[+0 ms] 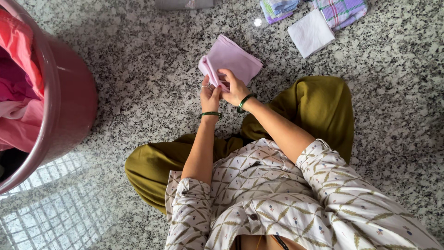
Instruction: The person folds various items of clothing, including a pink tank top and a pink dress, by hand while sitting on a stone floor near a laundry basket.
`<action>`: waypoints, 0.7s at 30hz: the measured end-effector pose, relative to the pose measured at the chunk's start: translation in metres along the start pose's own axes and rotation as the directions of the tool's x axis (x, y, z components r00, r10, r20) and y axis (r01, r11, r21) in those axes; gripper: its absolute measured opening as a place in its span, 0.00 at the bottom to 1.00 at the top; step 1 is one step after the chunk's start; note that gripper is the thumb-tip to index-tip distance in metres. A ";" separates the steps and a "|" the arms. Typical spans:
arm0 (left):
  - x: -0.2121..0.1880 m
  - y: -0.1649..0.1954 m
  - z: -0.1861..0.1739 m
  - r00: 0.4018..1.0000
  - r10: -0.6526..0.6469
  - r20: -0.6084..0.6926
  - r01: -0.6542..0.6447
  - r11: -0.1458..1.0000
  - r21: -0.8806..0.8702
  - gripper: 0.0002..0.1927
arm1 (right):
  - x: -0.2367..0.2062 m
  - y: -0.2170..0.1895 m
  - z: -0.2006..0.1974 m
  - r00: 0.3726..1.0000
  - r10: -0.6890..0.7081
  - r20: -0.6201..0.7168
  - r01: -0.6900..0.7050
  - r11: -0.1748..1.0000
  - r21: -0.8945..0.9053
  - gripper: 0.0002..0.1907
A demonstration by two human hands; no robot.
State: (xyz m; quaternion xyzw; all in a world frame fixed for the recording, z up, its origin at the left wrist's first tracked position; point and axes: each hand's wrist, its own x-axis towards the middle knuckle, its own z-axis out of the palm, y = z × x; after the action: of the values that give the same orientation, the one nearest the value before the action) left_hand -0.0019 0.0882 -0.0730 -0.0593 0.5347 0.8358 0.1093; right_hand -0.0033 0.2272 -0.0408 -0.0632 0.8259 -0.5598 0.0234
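A small pale pink cloth [233,58] lies partly folded on the speckled granite floor in front of my crossed legs. My left hand [209,96] pinches its near-left edge, where the fabric is bunched up. My right hand [235,88] grips the same edge just beside it, fingers curled over the fold. Both wrists wear green bangles. The far part of the cloth rests flat on the floor.
A large pink tub [69,99] full of pink and red clothes stands at the left. Folded cloths lie at the top: a white one [311,32], a checked one [342,10] and a pastel one [277,8]. A window's grid-shaped light patch falls at the lower left.
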 end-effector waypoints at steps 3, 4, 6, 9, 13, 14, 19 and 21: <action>0.001 0.004 -0.004 0.998 -0.013 -0.063 0.010 0.999 -0.041 0.31 | 0.003 -0.017 -0.012 0.953 0.275 0.128 -0.298 0.930 0.216 0.31; 0.001 0.004 -0.006 0.997 0.005 -0.072 -0.009 0.999 -0.049 0.30 | 0.003 -0.021 -0.015 0.895 0.399 0.200 -0.443 0.848 0.290 0.28; 0.000 0.004 -0.007 0.996 0.021 -0.088 -0.027 0.997 -0.068 0.29 | 0.003 -0.024 -0.019 0.859 0.490 0.152 -0.509 0.779 0.366 0.19; -0.001 0.004 -0.007 0.995 0.014 -0.103 -0.023 0.996 -0.083 0.29 | 0.004 -0.016 -0.020 0.926 0.377 -0.016 -0.352 0.879 0.323 0.11; -0.001 0.005 -0.002 0.993 0.000 -0.115 -0.006 0.999 -0.048 0.30 | 0.006 -0.006 -0.018 0.937 0.340 -0.076 -0.316 0.922 0.222 0.11; -0.001 0.006 -0.001 0.993 -0.001 -0.118 -0.003 0.999 -0.038 0.30 | 0.006 -0.006 -0.017 0.939 0.335 -0.082 -0.315 0.930 0.191 0.11; 0.000 0.002 -0.003 0.994 0.002 -0.107 -0.009 0.998 -0.061 0.30 | 0.003 -0.016 -0.018 0.912 0.407 -0.041 -0.389 0.894 0.221 0.07; 0.001 0.001 -0.004 0.994 0.006 -0.105 -0.012 0.999 -0.052 0.30 | 0.003 -0.019 -0.019 0.921 0.387 -0.050 -0.371 0.909 0.191 0.07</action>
State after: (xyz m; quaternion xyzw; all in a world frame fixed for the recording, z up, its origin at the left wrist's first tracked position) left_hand -0.0031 0.0844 -0.0744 -0.1035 0.5177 0.8459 0.0756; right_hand -0.0070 0.2376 -0.0158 0.1249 0.7694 -0.6181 0.1015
